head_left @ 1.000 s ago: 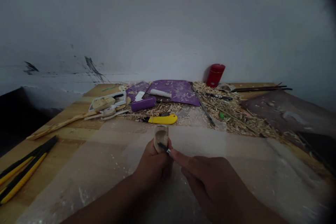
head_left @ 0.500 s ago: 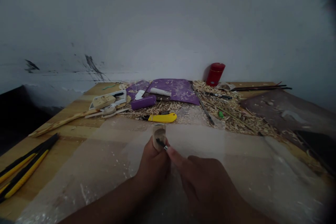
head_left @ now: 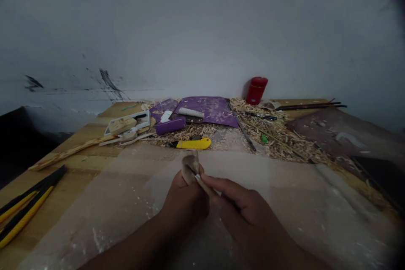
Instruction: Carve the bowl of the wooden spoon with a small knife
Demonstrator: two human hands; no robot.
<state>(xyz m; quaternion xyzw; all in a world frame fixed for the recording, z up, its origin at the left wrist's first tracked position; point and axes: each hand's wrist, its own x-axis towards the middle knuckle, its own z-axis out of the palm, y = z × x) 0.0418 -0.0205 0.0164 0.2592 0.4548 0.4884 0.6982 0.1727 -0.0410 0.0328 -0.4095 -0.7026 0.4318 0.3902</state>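
My left hand (head_left: 184, 197) is closed around a small block of pale wood (head_left: 189, 163), which has a hollow in its upper face. In my right hand (head_left: 243, 206) is a carving tool (head_left: 207, 187) with a wooden handle and a metal collar. Its dark tip rests against the hollow of the wood. Both hands meet over the middle of the clear plastic sheet (head_left: 126, 206). Just beyond the wood lies a yellow utility knife (head_left: 193, 144).
Wood shavings (head_left: 284, 141) cover the back of the table, around a purple sheet (head_left: 218, 112) and a purple roll (head_left: 171, 125). A red canister (head_left: 257, 90) stands by the wall. Yellow-and-black long-handled cutters (head_left: 31, 204) lie at left, near a white tray (head_left: 147, 120).
My right hand has rolled so that the tool's handle now shows between thumb and fingers. The wood is turned slightly. The whole view has shifted a little.
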